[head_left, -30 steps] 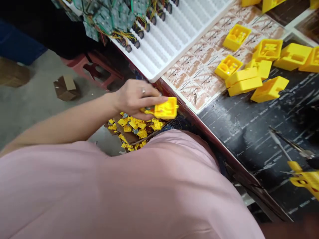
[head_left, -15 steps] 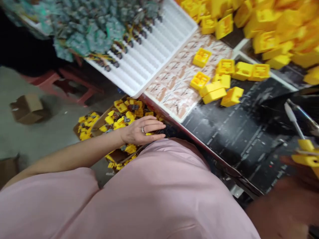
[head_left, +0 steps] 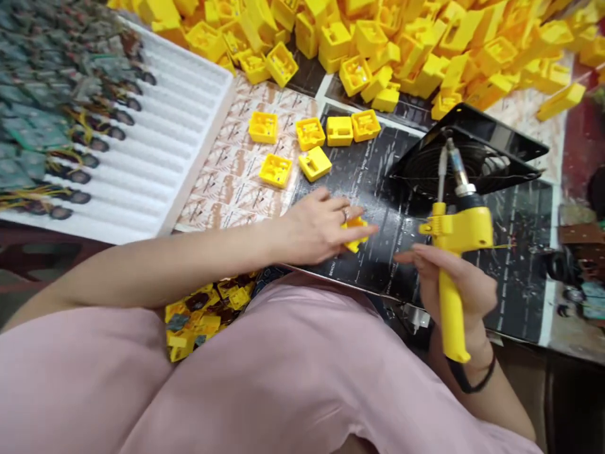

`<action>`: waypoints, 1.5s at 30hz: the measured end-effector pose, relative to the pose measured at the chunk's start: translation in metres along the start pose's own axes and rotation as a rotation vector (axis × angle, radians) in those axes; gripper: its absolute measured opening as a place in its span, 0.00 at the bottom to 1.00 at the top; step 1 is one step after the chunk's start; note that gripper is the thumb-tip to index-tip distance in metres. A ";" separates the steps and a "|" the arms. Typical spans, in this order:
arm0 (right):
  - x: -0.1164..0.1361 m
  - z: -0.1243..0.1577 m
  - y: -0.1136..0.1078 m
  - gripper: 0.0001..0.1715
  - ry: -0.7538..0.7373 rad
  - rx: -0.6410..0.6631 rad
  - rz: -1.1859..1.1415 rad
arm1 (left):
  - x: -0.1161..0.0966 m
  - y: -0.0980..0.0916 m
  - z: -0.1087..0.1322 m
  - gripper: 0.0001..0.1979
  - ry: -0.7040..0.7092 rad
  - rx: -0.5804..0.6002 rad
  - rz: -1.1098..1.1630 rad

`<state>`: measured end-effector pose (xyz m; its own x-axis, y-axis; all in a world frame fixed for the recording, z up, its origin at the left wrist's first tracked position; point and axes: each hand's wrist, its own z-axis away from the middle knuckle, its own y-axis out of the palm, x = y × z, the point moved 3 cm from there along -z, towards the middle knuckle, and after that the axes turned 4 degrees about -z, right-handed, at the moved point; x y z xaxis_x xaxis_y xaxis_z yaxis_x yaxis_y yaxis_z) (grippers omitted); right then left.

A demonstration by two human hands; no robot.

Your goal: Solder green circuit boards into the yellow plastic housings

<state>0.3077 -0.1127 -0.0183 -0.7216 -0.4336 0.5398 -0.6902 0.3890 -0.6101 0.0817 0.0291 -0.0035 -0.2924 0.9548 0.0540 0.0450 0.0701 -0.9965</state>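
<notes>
My left hand (head_left: 321,228) rests over the black mat (head_left: 378,189) with its fingers closed on a small yellow plastic part (head_left: 355,234), only partly visible under the fingers. My right hand (head_left: 451,284) is wrapped round the yellow handle of a soldering gun (head_left: 454,252), whose metal tip points up and away over a black fan (head_left: 467,154). The two hands are about a hand's width apart. Several yellow plastic housings (head_left: 314,162) lie loose on the mat and patterned sheet beyond my left hand.
A big heap of yellow housings (head_left: 401,38) fills the far side. A white ribbed tray (head_left: 155,157) at left holds circuit boards with wires (head_left: 42,126). A box of small yellow parts (head_left: 203,312) sits below the table edge by my lap.
My left hand has left the box below the table and come up onto the black mat holding a small yellow part. The view swung right, bringing my right hand with the soldering gun into sight.
</notes>
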 end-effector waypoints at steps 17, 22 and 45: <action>0.014 -0.017 0.035 0.16 -0.139 0.333 0.073 | 0.007 0.017 0.040 0.31 -0.024 -0.202 0.176; 0.008 -0.011 0.031 0.21 -0.107 0.250 0.126 | -0.005 0.011 0.030 0.35 -0.247 -0.164 0.029; 0.002 -0.017 0.060 0.25 -0.304 0.200 0.075 | 0.005 0.007 0.065 0.35 -0.247 0.004 -0.015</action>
<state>0.2637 -0.0764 -0.0445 -0.7000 -0.6434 0.3100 -0.5898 0.2759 -0.7590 0.0188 0.0159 -0.0143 -0.5177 0.8540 0.0522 0.0352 0.0822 -0.9960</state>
